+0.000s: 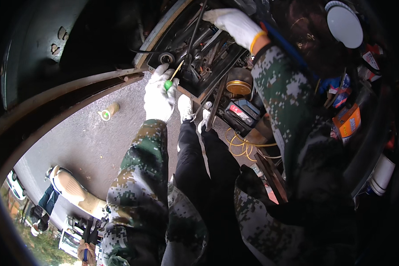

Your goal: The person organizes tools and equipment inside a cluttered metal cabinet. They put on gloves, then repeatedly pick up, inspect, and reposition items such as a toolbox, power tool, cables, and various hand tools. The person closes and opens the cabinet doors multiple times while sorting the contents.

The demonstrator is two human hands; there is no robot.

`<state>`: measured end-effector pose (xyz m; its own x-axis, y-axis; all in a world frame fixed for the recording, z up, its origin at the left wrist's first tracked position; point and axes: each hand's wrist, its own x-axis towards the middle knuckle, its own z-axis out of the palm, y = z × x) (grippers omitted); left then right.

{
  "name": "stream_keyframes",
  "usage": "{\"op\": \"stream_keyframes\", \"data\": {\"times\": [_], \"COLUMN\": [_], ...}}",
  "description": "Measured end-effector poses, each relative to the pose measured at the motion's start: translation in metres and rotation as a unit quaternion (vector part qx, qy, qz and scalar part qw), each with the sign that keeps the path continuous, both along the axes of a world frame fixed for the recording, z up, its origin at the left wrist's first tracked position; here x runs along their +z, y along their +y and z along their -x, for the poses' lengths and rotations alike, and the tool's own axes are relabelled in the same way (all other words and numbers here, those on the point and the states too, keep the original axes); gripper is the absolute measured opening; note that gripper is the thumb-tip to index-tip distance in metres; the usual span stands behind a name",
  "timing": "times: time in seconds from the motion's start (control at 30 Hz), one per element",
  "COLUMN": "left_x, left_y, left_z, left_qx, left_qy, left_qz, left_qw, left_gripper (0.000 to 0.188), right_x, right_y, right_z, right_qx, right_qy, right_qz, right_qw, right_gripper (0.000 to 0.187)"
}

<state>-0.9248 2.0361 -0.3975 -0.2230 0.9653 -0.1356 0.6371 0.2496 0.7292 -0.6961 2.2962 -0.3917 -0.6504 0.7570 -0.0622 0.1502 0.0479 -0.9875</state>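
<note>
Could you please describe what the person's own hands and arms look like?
The left hand and right hand wear white gloves, the right one hemmed in yellow-orange. Both sleeves show pixelated green and grey camouflage, the left also brown.

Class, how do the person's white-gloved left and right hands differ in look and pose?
The white-gloved left hand curls around a thin yellowish rod with a green end; the white-gloved right hand points toward the picture's upper left. A yellow band shows at the right hand's wrist, none at the left hand's. Both have camouflage sleeves.
</note>
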Motion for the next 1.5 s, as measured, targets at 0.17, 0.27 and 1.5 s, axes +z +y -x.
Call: {"op": "stream_keyframes", "data": {"times": [0.17,0.27,1.5], "left_x": [-0.026,-0.039,0.048], "left_y": [-0.01,-0.012,-0.092], "left_z": [0.007,0.007,-0.018], "left_qx": [0.068,0.043,0.32], "left_qy": [-0.199,-0.159,-0.361], "left_qz": [0.017,0.009,0.14], "left_qw": [0.977,0.986,0.865], "left_gripper": [0.05,0.056,0.048], "right_x": [0.033,0.035,0.045], "right_y": [0.05,0.023,-0.099], "right_z": [0.011,0.021,0.042], "right_qx": [0.324,0.445,0.41], "right_qy": [-0.317,-0.49,-0.528], "right_qz": [-0.326,-0.438,-0.181], "right_qw": [0.83,0.609,0.721], "right_gripper": [0.037,0.028,0.04]}}
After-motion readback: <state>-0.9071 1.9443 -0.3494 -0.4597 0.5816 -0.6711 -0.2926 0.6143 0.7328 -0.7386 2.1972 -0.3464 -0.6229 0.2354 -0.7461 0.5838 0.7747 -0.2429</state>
